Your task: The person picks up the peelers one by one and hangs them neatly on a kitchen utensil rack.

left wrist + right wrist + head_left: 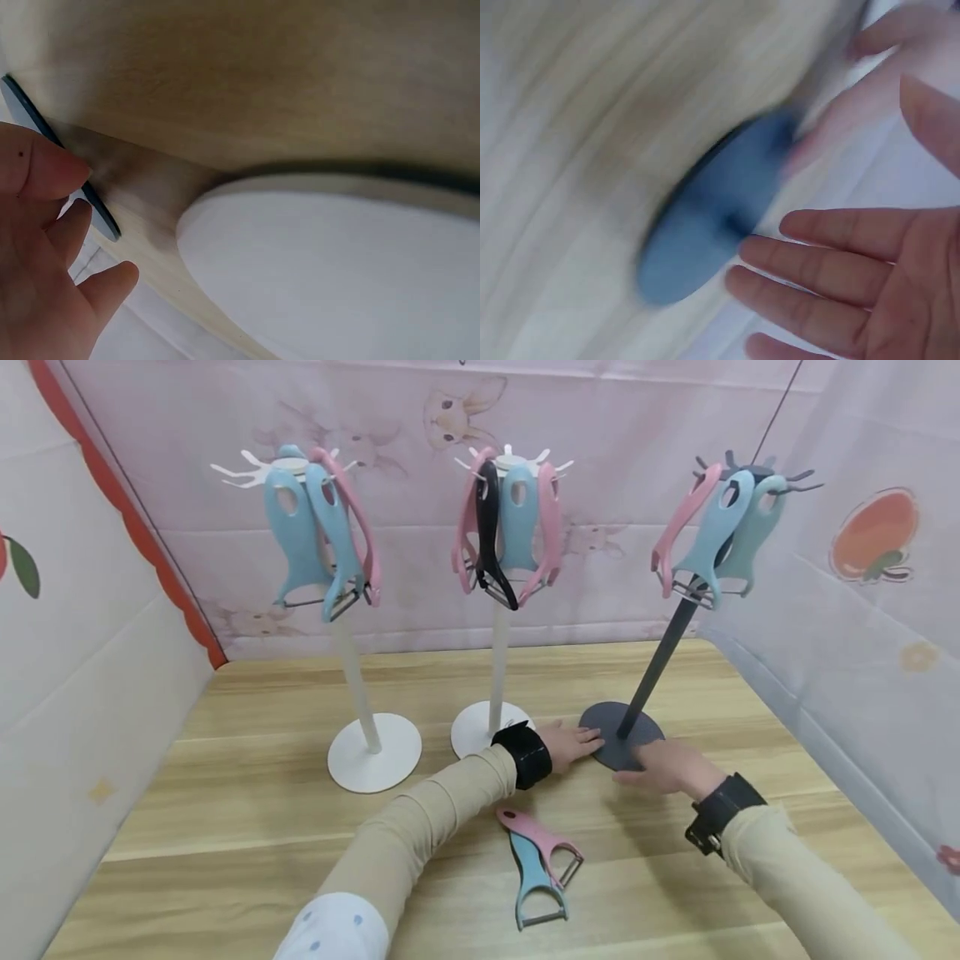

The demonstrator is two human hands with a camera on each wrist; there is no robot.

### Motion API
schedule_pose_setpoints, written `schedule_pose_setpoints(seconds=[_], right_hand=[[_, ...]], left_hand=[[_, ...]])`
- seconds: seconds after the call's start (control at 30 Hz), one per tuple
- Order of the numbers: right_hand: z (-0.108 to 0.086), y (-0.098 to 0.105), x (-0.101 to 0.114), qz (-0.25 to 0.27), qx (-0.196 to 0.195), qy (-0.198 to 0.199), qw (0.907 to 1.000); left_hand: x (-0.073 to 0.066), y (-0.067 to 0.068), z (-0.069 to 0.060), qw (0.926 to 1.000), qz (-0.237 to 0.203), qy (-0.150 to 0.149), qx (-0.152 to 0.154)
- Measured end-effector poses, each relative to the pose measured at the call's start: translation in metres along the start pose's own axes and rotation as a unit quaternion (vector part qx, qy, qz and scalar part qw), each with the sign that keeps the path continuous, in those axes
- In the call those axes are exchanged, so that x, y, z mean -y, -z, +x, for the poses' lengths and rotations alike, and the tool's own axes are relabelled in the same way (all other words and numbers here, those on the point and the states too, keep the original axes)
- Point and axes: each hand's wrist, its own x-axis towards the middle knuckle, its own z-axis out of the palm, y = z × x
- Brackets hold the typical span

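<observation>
A dark grey stand (660, 664) with a round base (609, 731) is at the right, with pink and blue Y-shaped peelers (716, 539) hanging from its hooks. My left hand (568, 745) lies at the base's left edge, fingertips at the rim; in the left wrist view its fingers are loosely bent beside it. My right hand (671, 767) is over the base's front right edge, its fingers straight in the right wrist view. Whether it touches the base, I cannot tell. Neither hand grips anything. On the table lie a pink peeler (534, 828) and a blue peeler (531, 868), overlapping.
Two white stands stand to the left, one with blue and pink peelers (288, 543), the middle one also with a black peeler (489, 531). The middle stand's white base (468, 727) is close behind my left wrist. Printed curtains (405, 527) enclose the wooden table (247, 827).
</observation>
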Motion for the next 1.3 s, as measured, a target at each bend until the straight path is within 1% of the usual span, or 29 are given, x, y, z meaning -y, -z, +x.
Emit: schedule_pose_setpoints(seconds=[0.1,0.17,0.2,0.23,0.27,0.33,0.4,0.43,0.47,0.53,0.6,0.63,0.7,0.73,0.77,0.83,0.9,0.93,0.97,1.0,1.07,1.13,1.17,1.23,1.27,1.3], right_hand=[[-0.011,-0.002,0.036,-0.005,-0.035,0.038,0.9986],[-0.017,-0.009,0.060,-0.003,-0.060,0.076,0.9953],[-0.019,-0.013,0.070,-0.007,-0.071,0.097,0.9927],[-0.020,-0.017,0.079,-0.012,-0.080,0.121,0.9894],[-0.020,-0.022,0.088,-0.015,-0.089,0.143,0.9857],[-0.019,-0.031,0.100,-0.029,-0.092,0.178,0.9793],[-0.017,-0.041,0.108,-0.039,-0.096,0.203,0.9736],[-0.015,-0.045,0.111,-0.037,-0.098,0.210,0.9720],[-0.014,-0.049,0.114,-0.039,-0.103,0.214,0.9707],[-0.011,-0.055,0.117,-0.044,-0.120,0.216,0.9681],[-0.009,-0.059,0.120,-0.049,-0.143,0.218,0.9642],[-0.009,-0.060,0.121,-0.048,-0.153,0.217,0.9628],[-0.008,-0.061,0.122,-0.044,-0.165,0.214,0.9618],[-0.009,-0.061,0.123,-0.040,-0.165,0.213,0.9623],[-0.009,-0.061,0.123,-0.032,-0.164,0.212,0.9631],[-0.010,-0.059,0.123,-0.014,-0.151,0.201,0.9678],[-0.013,-0.056,0.120,0.008,-0.132,0.189,0.9731],[-0.014,-0.054,0.118,0.023,-0.120,0.182,0.9756],[-0.016,-0.052,0.116,0.038,-0.108,0.176,0.9777],[-0.018,-0.049,0.113,0.052,-0.100,0.170,0.9790],[-0.023,-0.042,0.105,0.073,-0.097,0.171,0.9778],[-0.030,-0.032,0.096,0.079,-0.108,0.180,0.9745],[-0.033,-0.027,0.091,0.077,-0.117,0.184,0.9729],[-0.041,-0.014,0.082,0.080,-0.131,0.189,0.9700],[-0.044,-0.007,0.078,0.089,-0.132,0.189,0.9688],[-0.048,0.000,0.073,0.103,-0.134,0.193,0.9667]], left_hand=[[0.005,-0.007,0.007,1.0000,-0.007,0.003,0.006],[0.007,-0.012,0.013,0.9999,-0.007,0.001,0.011],[0.008,-0.016,0.015,1.0000,-0.006,-0.003,0.006],[0.011,-0.023,0.020,0.9999,0.002,-0.016,-0.007],[0.011,-0.025,0.022,0.9997,0.011,-0.021,-0.010],[0.009,-0.024,0.021,0.9991,0.033,-0.027,-0.006],[0.006,-0.019,0.014,0.9985,0.042,-0.034,-0.008],[0.003,-0.014,0.007,0.9983,0.048,-0.033,-0.008],[-0.001,-0.005,-0.001,0.9986,0.045,-0.026,0.004],[-0.003,0.002,-0.010,0.9988,0.040,-0.028,0.000],[-0.004,0.006,-0.016,0.9989,0.038,-0.026,0.002],[-0.003,0.005,-0.015,0.9989,0.039,-0.025,-0.001],[-0.001,0.000,-0.010,0.9989,0.041,-0.023,0.005],[0.003,-0.011,0.000,0.9986,0.044,-0.027,-0.007],[0.005,-0.014,0.004,0.9987,0.045,-0.025,-0.007],[0.006,-0.019,0.010,0.9986,0.047,-0.021,-0.007],[0.006,-0.019,0.010,0.9989,0.043,-0.021,-0.005],[0.005,-0.018,0.008,0.9990,0.039,-0.020,-0.011],[0.001,-0.009,-0.001,0.9993,0.034,-0.014,-0.001],[0.000,-0.006,-0.004,0.9995,0.028,-0.014,-0.005],[0.000,-0.004,-0.010,0.9995,0.018,-0.019,-0.016],[-0.001,-0.003,-0.013,0.9994,0.014,-0.018,-0.024],[-0.001,-0.004,-0.009,0.9997,0.014,-0.016,-0.016],[0.000,-0.013,0.005,0.9997,0.019,-0.008,-0.011],[0.006,-0.028,0.021,0.9993,0.029,-0.014,-0.019],[0.010,-0.038,0.034,0.9992,0.032,-0.017,-0.018]])
